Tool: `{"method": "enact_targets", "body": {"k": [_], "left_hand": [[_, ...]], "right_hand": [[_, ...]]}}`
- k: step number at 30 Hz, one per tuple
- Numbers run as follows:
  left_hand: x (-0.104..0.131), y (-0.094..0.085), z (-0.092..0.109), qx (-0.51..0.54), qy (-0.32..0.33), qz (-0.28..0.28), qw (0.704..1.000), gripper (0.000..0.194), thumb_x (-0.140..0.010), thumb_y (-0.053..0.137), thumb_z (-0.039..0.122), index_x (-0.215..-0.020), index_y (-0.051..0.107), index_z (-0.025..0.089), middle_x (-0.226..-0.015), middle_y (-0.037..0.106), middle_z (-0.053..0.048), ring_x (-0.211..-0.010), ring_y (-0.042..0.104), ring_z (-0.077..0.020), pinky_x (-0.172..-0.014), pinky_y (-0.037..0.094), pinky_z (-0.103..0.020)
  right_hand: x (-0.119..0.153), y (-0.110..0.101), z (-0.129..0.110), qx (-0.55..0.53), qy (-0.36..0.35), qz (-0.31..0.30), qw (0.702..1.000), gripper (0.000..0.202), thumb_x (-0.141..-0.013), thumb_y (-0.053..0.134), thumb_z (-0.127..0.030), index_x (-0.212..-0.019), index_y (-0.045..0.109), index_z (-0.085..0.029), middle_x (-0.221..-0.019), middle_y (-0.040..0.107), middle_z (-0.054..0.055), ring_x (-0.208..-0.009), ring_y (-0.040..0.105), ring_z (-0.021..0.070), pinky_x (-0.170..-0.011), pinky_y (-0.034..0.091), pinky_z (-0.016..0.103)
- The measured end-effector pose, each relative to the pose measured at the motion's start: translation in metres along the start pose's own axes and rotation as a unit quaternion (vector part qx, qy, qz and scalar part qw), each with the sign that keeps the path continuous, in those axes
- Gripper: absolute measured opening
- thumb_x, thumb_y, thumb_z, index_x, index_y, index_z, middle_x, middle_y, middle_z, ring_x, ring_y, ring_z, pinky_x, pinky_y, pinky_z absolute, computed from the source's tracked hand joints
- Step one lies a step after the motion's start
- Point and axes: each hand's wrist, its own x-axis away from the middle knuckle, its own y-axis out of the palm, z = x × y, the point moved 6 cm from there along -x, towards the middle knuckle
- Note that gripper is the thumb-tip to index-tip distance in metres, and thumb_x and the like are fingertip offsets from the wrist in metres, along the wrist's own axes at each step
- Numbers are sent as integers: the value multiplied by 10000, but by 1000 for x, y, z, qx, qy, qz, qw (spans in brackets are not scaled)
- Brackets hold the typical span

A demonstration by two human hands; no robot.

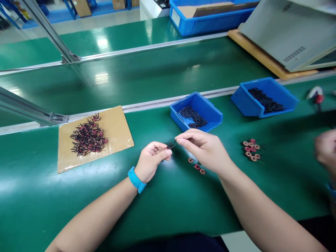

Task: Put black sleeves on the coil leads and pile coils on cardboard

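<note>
Pinched between the thumb and fingers of my left hand [152, 159], which wears a blue wristband, is a small wire-wound ring coil [168, 148], mostly covered by the fingertips. Thin dark strands run from it to my right hand [206, 150], whose thumb and forefinger are closed on their far end; whether that end is bare wire or a black sleeve I cannot tell. Several loose ring coils [196, 167], copper and red, lie on the green table below my right hand. Just beyond the hands stands a blue bin [214, 120] holding short black tubes [193, 116].
Coils with black leads [89, 136] are heaped on a brown sheet [119, 129] at left. To the right are a second blue bin [243, 101], more ring coils [252, 148], a red-and-white tool [318, 96] and another person's hand [327, 150]. A metal rail [147, 104] runs behind.
</note>
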Motion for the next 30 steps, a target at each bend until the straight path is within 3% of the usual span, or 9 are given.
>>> {"method": "enact_targets", "body": {"k": [11, 24, 30], "left_hand": [[1, 0, 0, 1, 3, 5, 1000, 360, -523, 817, 302, -706, 549, 147, -538, 585, 46, -512, 535, -79, -571, 403, -243], [-2, -3, -4, 27, 34, 28, 999, 476, -409, 866, 367, -650, 525, 138, -528, 573, 39, -465, 502, -73, -519, 382, -237], [-1, -3, -4, 33, 32, 19, 999, 454, -421, 869, 329, -657, 535, 133, -549, 582, 32, -476, 512, -72, -527, 380, -234]], "right_hand": [[-1, 1, 2, 7, -18, 8, 1000, 143, -792, 592, -303, -746, 679, -199, -757, 667, 37, -684, 607, 152, -642, 482, 280], [-5, 16, 3, 34, -28, -81, 996, 217, -794, 553, -324, -690, 702, -207, -657, 650, 28, -631, 618, 149, -605, 480, 244], [-5, 11, 1, 37, -48, -59, 996, 175, -758, 591, -313, -696, 737, -239, -656, 675, 26, -619, 634, 155, -613, 506, 251]]}}
